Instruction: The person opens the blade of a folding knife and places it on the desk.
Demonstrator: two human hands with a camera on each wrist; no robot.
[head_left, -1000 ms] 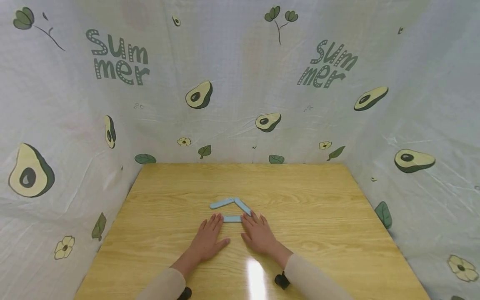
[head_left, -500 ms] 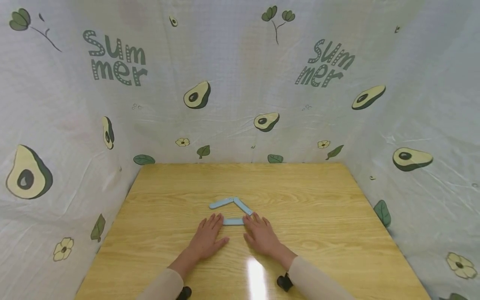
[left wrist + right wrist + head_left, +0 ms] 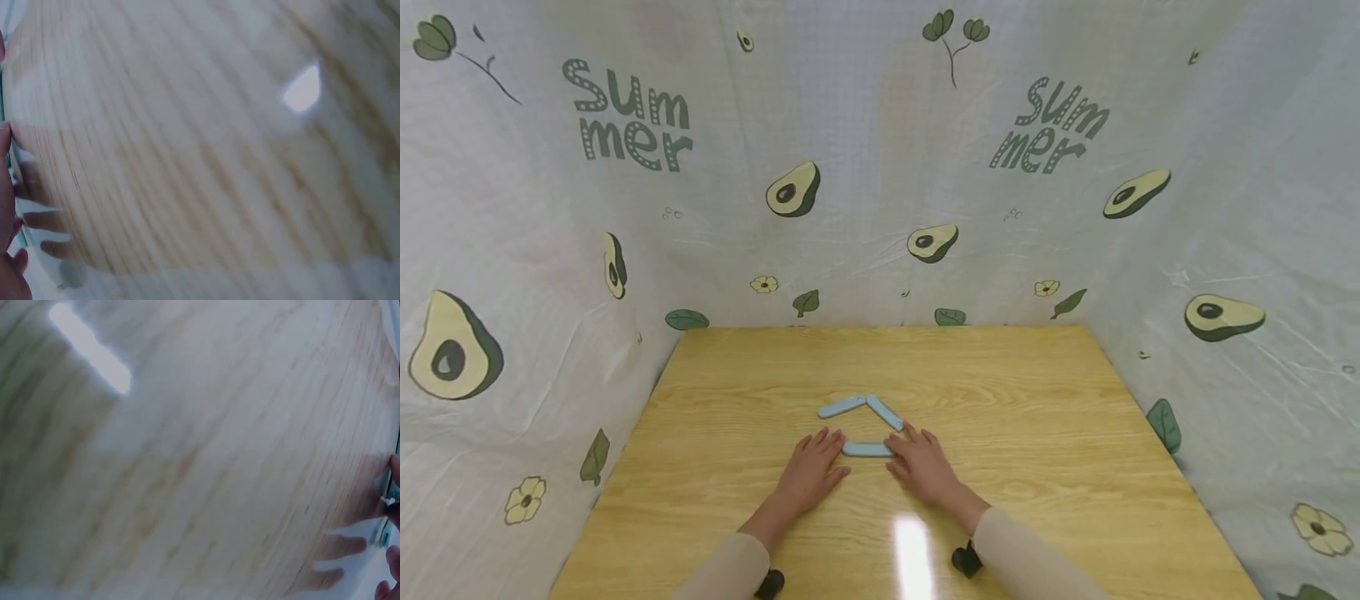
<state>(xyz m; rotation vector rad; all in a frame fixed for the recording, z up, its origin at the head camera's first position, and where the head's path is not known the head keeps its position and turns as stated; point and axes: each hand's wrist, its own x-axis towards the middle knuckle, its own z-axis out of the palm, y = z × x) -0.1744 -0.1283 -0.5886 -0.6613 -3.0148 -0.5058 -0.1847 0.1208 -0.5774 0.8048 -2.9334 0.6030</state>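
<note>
A light blue flat strip (image 3: 867, 450) lies crosswise on the table between the two hands. My left hand (image 3: 807, 472) lies low with its fingers stretched forward, the fingertips touching the strip's left end. At the other end my right hand (image 3: 925, 468) has its fingertips on the strip, partly covering it, with the thumb just nearer the body. Two more light blue strips, a left one (image 3: 841, 407) and a right one (image 3: 884, 412), meet end to end at an angle farther back. The right one ends close to the right fingertips. Both wrist views show only parts of the fingers at their edges.
The wooden table (image 3: 1000, 400) carries the strips and a bright light reflection near its front. A white cloth (image 3: 865, 108) printed with avocados and the word "summer" walls the table at the back and both sides.
The crosswise strip has slid slightly toward the body, away from the angled pair. Both hands have shifted a little with it, and the right thumb is now closer to the strip.
</note>
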